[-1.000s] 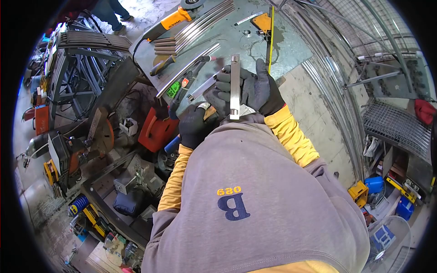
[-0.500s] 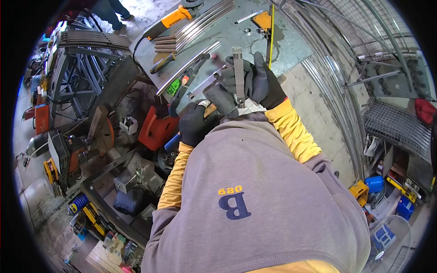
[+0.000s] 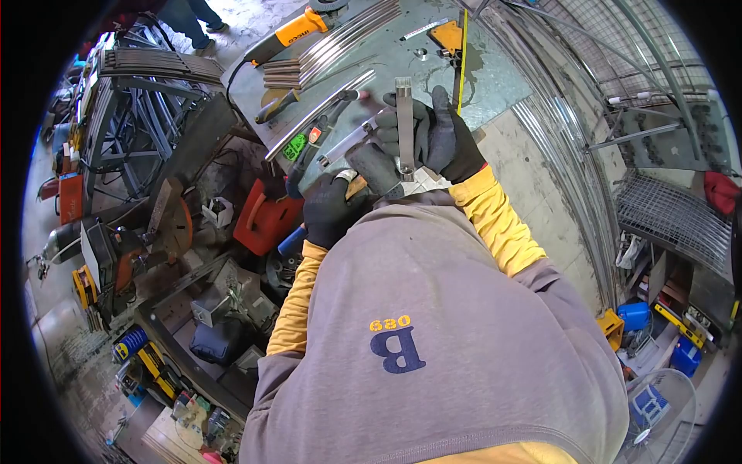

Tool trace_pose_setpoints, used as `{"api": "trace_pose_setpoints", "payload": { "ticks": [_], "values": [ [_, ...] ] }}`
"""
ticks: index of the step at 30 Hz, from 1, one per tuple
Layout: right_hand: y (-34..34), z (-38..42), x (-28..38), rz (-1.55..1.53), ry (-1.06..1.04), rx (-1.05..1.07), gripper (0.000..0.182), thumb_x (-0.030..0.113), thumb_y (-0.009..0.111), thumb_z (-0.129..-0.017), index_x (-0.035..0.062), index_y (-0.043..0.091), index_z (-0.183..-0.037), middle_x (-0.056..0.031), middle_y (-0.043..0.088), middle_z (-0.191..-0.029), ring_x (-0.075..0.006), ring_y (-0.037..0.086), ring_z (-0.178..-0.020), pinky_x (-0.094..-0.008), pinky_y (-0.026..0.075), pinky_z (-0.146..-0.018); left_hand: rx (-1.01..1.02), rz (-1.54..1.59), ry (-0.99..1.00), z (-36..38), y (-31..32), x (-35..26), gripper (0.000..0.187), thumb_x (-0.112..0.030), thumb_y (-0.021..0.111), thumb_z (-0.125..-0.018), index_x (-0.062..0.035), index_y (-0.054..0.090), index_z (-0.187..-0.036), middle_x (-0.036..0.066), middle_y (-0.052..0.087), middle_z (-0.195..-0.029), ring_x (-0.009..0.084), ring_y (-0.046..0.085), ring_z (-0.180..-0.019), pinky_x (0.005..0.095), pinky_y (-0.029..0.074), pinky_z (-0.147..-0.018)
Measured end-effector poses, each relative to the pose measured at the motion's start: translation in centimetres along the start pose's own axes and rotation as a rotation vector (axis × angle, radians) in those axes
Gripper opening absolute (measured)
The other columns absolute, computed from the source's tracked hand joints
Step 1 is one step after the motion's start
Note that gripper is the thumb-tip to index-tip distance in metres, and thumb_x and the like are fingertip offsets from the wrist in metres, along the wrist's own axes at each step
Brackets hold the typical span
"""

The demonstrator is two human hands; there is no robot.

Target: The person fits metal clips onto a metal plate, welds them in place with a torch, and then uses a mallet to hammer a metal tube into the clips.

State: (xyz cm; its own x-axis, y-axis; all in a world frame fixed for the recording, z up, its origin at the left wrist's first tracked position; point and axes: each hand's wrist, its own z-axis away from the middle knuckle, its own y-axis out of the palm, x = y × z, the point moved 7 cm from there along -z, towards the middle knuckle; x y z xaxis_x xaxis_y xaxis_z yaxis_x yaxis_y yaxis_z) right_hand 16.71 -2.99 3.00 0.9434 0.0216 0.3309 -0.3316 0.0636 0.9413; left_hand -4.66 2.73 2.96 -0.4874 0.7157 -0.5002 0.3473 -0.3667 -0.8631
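Observation:
My right hand (image 3: 444, 139), in a dark glove, is closed around a short, shiny metal bar (image 3: 405, 127) that stands lengthwise in front of my chest. My left hand (image 3: 331, 210), also gloved, is wrapped round the short wooden handle (image 3: 357, 185) of a hammer whose thick dark head (image 3: 374, 168) lies beside the lower end of the bar. Between the hands and the table, another short metal piece (image 3: 348, 145) slants next to the hammer head. The fingers of my left hand are partly hidden.
On the metal table (image 3: 495, 73) are an orange angle grinder (image 3: 297, 31), metal rods (image 3: 352, 42), a screwdriver (image 3: 277, 107), a green-labelled item (image 3: 294, 147), a yellow tape measure (image 3: 463, 62) and an orange clamp-like tool (image 3: 446, 35). A red case (image 3: 263, 216) stands at left. A person's legs (image 3: 189, 23) show behind.

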Motion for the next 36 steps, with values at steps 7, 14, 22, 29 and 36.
{"api": "trace_pose_setpoints", "payload": {
  "ticks": [7, 14, 22, 29, 36],
  "values": [
    [0.9, -0.4, 0.2, -0.06, -0.008, 0.222, 0.095, 0.08, 0.044, -0.098, 0.0031, 0.047, -0.154, -0.0228, 0.063, -0.141, -0.0368, 0.064, -0.125, -0.0538, 0.049, -0.111, -0.053, -0.008, 0.043, -0.1, -0.3, -0.3, 0.056, -0.04, 0.088, -0.079, -0.0066, 0.072, -0.121, 0.016, 0.072, -0.108, 0.0358, 0.072, -0.097, 0.0418, 0.058, -0.081],
    [0.0, -0.8, 0.8, -0.013, -0.019, 0.043, 0.096, 0.08, 0.044, -0.098, 0.004, 0.045, -0.156, -0.0237, 0.062, -0.142, -0.0385, 0.064, -0.125, -0.0568, 0.048, -0.113, -0.033, -0.01, 0.016, 0.0, -0.4, -0.5, 0.054, -0.039, 0.086, -0.081, -0.0062, 0.073, -0.121, 0.016, 0.073, -0.109, 0.0353, 0.073, -0.098, 0.0412, 0.059, -0.082],
    [1.3, -0.8, 1.0, -0.136, 0.031, 0.132, 0.098, 0.078, 0.052, -0.096, 0.003, 0.041, -0.158, -0.0218, 0.059, -0.147, -0.0365, 0.062, -0.13, -0.054, 0.047, -0.114, -0.218, -0.034, 0.173, -0.1, -1.4, -0.8, 0.054, -0.048, 0.079, -0.083, -0.0067, 0.073, -0.117, 0.013, 0.072, -0.107, 0.0351, 0.069, -0.1, 0.046, 0.056, -0.082],
    [-2.7, 0.2, 1.6, -0.065, -0.013, -0.082, 0.087, 0.068, 0.049, -0.104, 0.0008, 0.041, -0.158, -0.026, 0.056, -0.15, -0.0405, 0.057, -0.136, -0.0554, 0.044, -0.117, -0.106, -0.112, 0.147, -0.9, -3.1, -0.1, 0.042, -0.039, 0.079, -0.085, -0.0054, 0.075, -0.11, 0.016, 0.071, -0.1, 0.0351, 0.068, -0.097, 0.0484, 0.053, -0.084],
    [-5.4, 1.9, 2.6, -0.169, -0.101, -0.019, 0.083, 0.066, 0.048, -0.104, 0.0013, 0.045, -0.156, -0.0249, 0.057, -0.149, -0.0396, 0.058, -0.135, -0.0557, 0.045, -0.116, -0.521, -0.121, -0.117, -4.9, -11.5, 7.6, 0.032, -0.017, 0.075, -0.086, -0.0071, 0.071, -0.116, 0.017, 0.07, -0.101, 0.0378, 0.068, -0.094, 0.0456, 0.055, -0.081]
  ]
}}
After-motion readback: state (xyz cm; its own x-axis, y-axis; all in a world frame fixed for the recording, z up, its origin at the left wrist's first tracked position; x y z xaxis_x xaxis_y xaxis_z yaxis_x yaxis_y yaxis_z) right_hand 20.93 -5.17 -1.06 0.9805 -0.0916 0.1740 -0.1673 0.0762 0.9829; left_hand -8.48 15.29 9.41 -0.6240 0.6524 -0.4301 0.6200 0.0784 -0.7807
